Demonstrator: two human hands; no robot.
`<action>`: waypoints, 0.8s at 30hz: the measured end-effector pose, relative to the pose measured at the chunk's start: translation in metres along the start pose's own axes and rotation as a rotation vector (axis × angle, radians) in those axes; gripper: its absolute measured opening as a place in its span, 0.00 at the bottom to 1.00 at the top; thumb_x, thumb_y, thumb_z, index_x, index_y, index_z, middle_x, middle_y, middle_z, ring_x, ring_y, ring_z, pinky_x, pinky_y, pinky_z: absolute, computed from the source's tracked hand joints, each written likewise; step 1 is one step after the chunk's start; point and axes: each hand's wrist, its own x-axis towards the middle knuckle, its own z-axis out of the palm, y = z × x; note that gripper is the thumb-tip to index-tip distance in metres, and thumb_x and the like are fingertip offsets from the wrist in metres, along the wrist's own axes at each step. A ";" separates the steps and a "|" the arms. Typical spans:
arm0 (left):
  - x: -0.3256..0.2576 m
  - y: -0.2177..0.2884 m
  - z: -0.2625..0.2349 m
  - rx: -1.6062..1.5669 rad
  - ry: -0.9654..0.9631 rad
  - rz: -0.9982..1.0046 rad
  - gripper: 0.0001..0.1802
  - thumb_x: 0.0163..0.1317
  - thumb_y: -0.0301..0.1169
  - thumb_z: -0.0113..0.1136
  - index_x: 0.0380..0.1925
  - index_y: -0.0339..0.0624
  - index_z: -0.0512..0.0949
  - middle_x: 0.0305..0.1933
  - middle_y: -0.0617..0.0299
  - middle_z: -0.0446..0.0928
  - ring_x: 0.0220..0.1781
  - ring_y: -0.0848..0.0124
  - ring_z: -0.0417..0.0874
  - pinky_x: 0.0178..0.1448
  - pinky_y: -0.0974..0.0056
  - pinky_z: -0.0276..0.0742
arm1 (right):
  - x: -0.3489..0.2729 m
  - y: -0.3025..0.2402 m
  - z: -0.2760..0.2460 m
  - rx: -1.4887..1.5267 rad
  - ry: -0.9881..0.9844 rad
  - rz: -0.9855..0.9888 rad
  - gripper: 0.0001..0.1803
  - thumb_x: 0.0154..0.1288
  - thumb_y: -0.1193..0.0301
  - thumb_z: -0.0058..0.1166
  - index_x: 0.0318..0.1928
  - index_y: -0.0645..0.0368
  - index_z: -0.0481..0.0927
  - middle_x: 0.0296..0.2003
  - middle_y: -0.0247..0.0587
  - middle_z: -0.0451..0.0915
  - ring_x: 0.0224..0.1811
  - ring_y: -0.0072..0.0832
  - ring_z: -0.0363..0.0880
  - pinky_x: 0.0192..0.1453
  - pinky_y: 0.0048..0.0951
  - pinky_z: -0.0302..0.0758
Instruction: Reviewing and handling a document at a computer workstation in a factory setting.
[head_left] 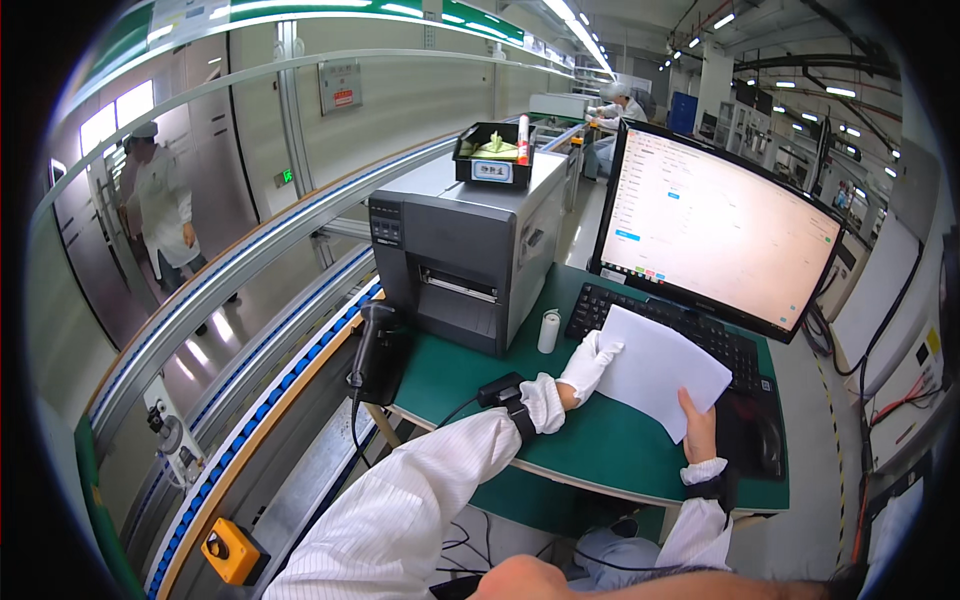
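A white sheet of paper (pixel 662 368) is held up over the green-topped table, slightly curved, and hides part of the black keyboard (pixel 592 312). On its left edge is my left hand (pixel 588 368), in a white glove, with the fingers closed on the paper. My right hand (pixel 699 428), bare, pinches the lower right edge, its thumb on the near face and its other fingers mostly hidden. Whether there is more than one sheet I cannot tell. Just beyond my left hand stands a small white cylinder (pixel 549 331). A black mouse (pixel 768 446) lies right of my right hand.
A lit monitor (pixel 715 225) stands behind the keyboard. Left of it is a grey label printer (pixel 440 270) with a black bin (pixel 494 172) on top. A handheld scanner (pixel 371 345) sits at the table's left edge, beside a roller conveyor (pixel 262 418) with an orange button box (pixel 232 550).
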 end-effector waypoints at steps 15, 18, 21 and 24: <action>0.016 -0.025 -0.010 -0.010 0.123 -0.009 0.16 0.75 0.42 0.59 0.41 0.39 0.76 0.36 0.61 0.81 0.38 0.74 0.79 0.49 0.65 0.77 | -0.064 -0.050 0.009 -0.161 0.221 -0.150 0.19 0.73 0.69 0.62 0.55 0.72 0.80 0.49 0.43 0.85 0.49 0.27 0.82 0.55 0.31 0.76; 0.019 -0.033 -0.006 -0.099 0.176 -0.007 0.14 0.76 0.41 0.58 0.41 0.41 0.75 0.34 0.64 0.78 0.35 0.76 0.77 0.45 0.66 0.77 | -0.089 -0.076 0.001 -0.461 0.297 -0.342 0.15 0.75 0.72 0.57 0.54 0.71 0.81 0.48 0.46 0.86 0.48 0.27 0.82 0.55 0.32 0.77; 0.016 -0.028 -0.009 -0.017 0.203 0.069 0.16 0.76 0.43 0.57 0.40 0.40 0.75 0.33 0.61 0.79 0.35 0.74 0.79 0.45 0.64 0.77 | -0.113 -0.084 0.014 -0.916 0.196 -0.655 0.23 0.60 0.86 0.50 0.56 0.63 0.83 0.50 0.56 0.86 0.52 0.47 0.86 0.59 0.38 0.78; 0.020 -0.025 -0.018 -0.038 0.275 0.118 0.16 0.77 0.43 0.57 0.39 0.40 0.76 0.33 0.61 0.80 0.36 0.73 0.80 0.46 0.64 0.78 | -0.131 -0.067 0.029 -1.147 -0.141 -0.496 0.32 0.49 0.90 0.45 0.57 0.59 0.83 0.52 0.52 0.85 0.56 0.47 0.83 0.63 0.42 0.77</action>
